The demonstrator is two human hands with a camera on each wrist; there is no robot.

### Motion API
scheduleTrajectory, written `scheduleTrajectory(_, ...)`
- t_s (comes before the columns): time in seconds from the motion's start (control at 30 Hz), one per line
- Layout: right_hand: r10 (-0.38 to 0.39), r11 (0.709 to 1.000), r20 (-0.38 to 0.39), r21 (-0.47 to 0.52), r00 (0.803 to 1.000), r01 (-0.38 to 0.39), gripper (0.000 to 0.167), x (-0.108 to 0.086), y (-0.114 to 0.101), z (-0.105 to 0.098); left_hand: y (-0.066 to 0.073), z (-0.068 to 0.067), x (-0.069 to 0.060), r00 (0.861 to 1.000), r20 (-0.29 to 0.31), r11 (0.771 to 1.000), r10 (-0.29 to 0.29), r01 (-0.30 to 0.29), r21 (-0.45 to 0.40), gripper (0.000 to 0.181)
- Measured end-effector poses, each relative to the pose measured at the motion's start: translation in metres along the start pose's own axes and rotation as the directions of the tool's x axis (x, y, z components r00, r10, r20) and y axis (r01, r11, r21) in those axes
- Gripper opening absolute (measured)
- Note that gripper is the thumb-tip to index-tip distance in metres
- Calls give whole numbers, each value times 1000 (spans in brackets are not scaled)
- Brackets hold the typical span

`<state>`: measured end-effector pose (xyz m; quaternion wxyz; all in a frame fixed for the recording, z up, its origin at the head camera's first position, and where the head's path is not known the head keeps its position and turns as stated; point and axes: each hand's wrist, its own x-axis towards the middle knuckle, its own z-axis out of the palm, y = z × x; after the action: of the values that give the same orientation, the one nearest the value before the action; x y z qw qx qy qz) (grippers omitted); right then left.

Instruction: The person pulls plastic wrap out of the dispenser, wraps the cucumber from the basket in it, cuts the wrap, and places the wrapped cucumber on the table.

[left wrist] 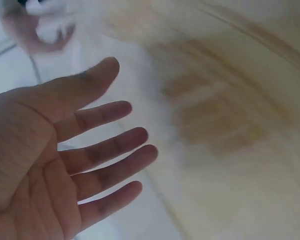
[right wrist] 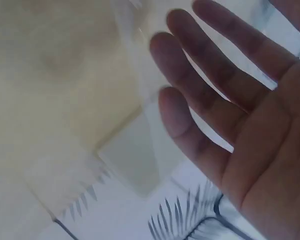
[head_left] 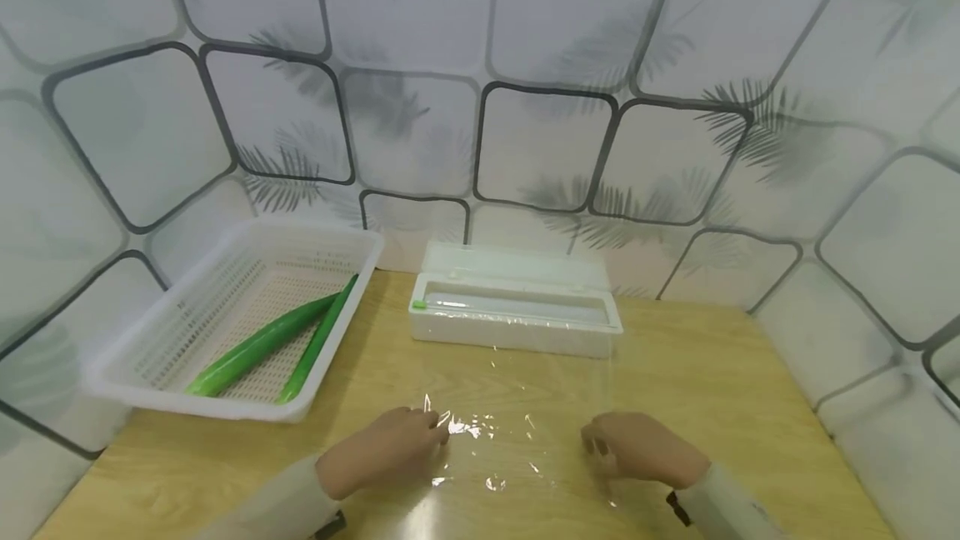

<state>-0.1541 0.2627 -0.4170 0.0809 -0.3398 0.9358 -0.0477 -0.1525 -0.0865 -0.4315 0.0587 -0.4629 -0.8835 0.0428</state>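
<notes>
A clear sheet of cling film [head_left: 517, 390] stretches over the table from a white film dispenser box [head_left: 517, 342], its lid standing raised behind. My left hand [head_left: 390, 448] is at the film's left side, near bright glints in the plastic. The left wrist view shows its fingers [left wrist: 107, 152] spread and relaxed, thumb apart. At the film's right side is my right hand [head_left: 645, 447]. Its fingers [right wrist: 210, 90] are loosely extended in the right wrist view, beside a faint film edge. Whether either hand touches the film is hard to tell.
A white perforated basket [head_left: 367, 261] stands at the left, with two long green vegetables [head_left: 262, 350] lying in it. Patterned covering [head_left: 420, 132] rises behind and at both sides of the wooden table [head_left: 712, 382]. A small green piece [head_left: 419, 304] sits on the box's left end.
</notes>
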Motion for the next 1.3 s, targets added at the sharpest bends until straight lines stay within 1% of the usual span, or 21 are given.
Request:
scheduleTrajectory(0.07,24,999,-69,28,997,-22,13,9,11,-13,3,-14,-7,1000,9,1000,-12,12,-23,20)
scheduleTrajectory(0.13,57,998,-169,27,984,-53,8,20,27,-26,4,-35,-13,999,15,998,-36,37,-59,31)
scheduleTrajectory(0.17,81,997,-219,31,972,-76,7,27,36,-32,2,-47,-15,999,15,997,-41,42,-57,33)
scheduleTrajectory(0.27,140,990,-366,33,920,-137,6,47,67,-44,-9,-85,-22,996,21,995,-82,83,-60,37)
scheduleTrajectory(0.33,175,984,-435,49,883,-171,8,61,86,-47,-26,-105,-26,992,14,990,-124,124,-73,35)
scheduleTrajectory(0.4,185,981,-495,38,849,-191,10,75,101,-48,-49,-120,-31,982,11,977,-186,186,-104,32)
scheduleTrajectory(0.47,201,975,-538,26,819,-222,12,85,114,-45,-78,-125,-35,962,13,953,-274,273,-134,28)
scheduleTrajectory(0.53,220,965,-579,14,785,-261,14,91,123,-39,-112,-121,-39,933,18,920,-361,359,-156,25)
scheduleTrajectory(0.63,249,949,-619,1,745,-316,16,94,134,-30,-162,-102,-49,884,44,858,-466,464,-222,23)
scheduleTrajectory(0.67,255,944,-625,-3,738,-329,17,95,136,-27,-177,-93,-54,869,70,837,-489,490,-243,24)
scheduleTrajectory(0.73,263,937,-628,-13,732,-348,18,96,140,-22,-201,-75,-63,838,153,787,-524,545,-288,28)
scheduleTrajectory(0.77,270,935,-624,-10,733,-353,18,97,142,-20,-210,-68,-68,813,210,753,-543,582,-307,32)
scheduleTrajectory(0.87,288,928,-614,-11,734,-373,20,96,144,-17,-228,-48,-76,717,391,628,-576,695,-350,48)
scheduleTrajectory(0.97,304,925,-605,2,736,-380,20,96,145,-16,-235,-37,-78,619,521,512,-588,783,-352,62)
scheduleTrajectory(1.0,305,925,-601,4,738,-379,20,96,145,-16,-237,-34,-78,596,553,484,-583,801,-353,64)
scheduleTrajectory(1.07,311,925,-592,8,743,-380,21,97,145,-16,-239,-30,-77,565,588,466,-579,821,-330,67)
scheduleTrajectory(1.1,316,924,-587,11,745,-382,21,98,145,-16,-240,-27,-76,555,599,463,-577,826,-320,68)
scheduleTrajectory(1.13,324,922,-580,16,748,-387,21,98,145,-16,-241,-24,-75,552,606,468,-573,827,-311,68)
scheduleTrajectory(1.2,333,919,-575,18,747,-395,21,98,144,-17,-244,-17,-73,537,613,466,-579,836,-292,68)
scheduleTrajectory(1.27,342,914,-571,19,747,-404,22,99,143,-17,-248,-9,-71,516,618,449,-594,849,-277,66)
scheduleTrajectory(1.3,346,913,-569,21,746,-408,22,99,142,-18,-249,-5,-70,510,619,449,-597,852,-269,65)
